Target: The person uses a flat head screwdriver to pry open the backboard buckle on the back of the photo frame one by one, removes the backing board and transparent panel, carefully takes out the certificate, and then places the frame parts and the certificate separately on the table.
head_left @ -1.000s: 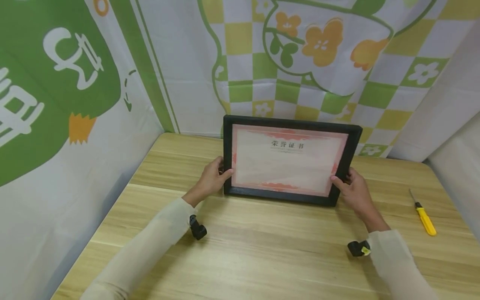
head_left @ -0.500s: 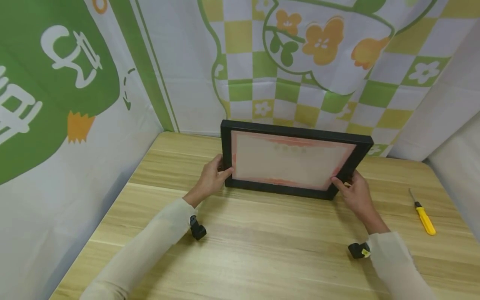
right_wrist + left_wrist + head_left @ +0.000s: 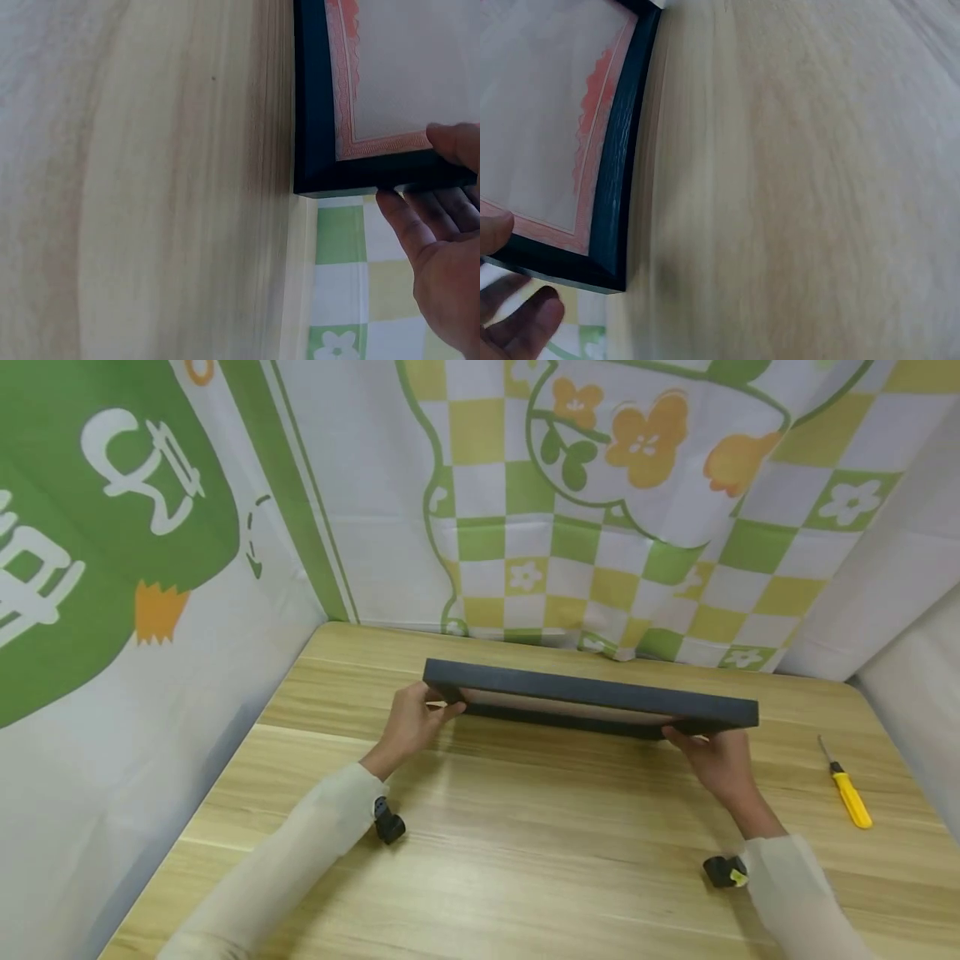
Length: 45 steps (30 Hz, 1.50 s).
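Both the left hand (image 3: 411, 720) and right hand (image 3: 716, 758) clasp their fingers (image 3: 401, 217) around the black picture frame (image 3: 592, 697) ends.

Black picture frame (image 3: 592, 697) with pink-bordered certificate, tipped face-down, nearly level, above the wooden table (image 3: 525, 860)

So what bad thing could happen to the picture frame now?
The black frame is tipped glass-side down, held only at its ends by the left hand and right hand, so it might slip and bang onto the wooden table. The glass could get scratched there. Fingers under the edge could also get pinched.
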### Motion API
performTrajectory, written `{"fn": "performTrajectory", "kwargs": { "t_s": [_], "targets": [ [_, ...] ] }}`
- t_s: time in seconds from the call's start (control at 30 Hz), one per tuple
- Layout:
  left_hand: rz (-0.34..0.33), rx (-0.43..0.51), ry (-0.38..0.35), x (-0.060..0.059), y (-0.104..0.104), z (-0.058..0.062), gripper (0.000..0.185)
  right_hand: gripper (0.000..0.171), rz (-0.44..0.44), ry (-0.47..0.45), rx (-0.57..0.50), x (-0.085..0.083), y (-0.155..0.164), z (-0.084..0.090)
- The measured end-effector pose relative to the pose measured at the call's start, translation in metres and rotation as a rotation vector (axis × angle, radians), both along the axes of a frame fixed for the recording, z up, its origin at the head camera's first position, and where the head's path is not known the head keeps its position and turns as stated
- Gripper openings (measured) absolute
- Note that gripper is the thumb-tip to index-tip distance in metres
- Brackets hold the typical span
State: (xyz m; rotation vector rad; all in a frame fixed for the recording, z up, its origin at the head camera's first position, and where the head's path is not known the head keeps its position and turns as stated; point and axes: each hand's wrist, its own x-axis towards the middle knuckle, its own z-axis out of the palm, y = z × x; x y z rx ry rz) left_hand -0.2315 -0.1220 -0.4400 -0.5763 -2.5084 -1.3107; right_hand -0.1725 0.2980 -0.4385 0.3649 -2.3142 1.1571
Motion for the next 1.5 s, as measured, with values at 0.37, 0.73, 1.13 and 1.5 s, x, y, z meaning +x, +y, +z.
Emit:
{"fn": "performTrajectory", "kwargs": {
  "t_s": [0.37,0.73,1.13,1.5],
  "targets": [
    [0.109,-0.078,-0.055,0.013,-0.001,0.009,0.021,0.034,0.125,-0.086,-0.055,0.009,0.007,-0.006],
    [-0.111,0.425,-0.841,0.017,-0.018,0.019,0.044,0.024,0.202,-0.152,-0.214,0.017,0.009,-0.011],
    [-0.231,0.520,-1.141,0.024,-0.013,0.041,0.026,0.032,0.181,-0.124,-0.149,0.027,0.005,-0.009],
    [-0.222,0.469,-1.114,0.024,-0.017,0.037,0.026,0.039,0.032,-0.245,0.027,0.030,0.006,-0.013]
  ]
}}
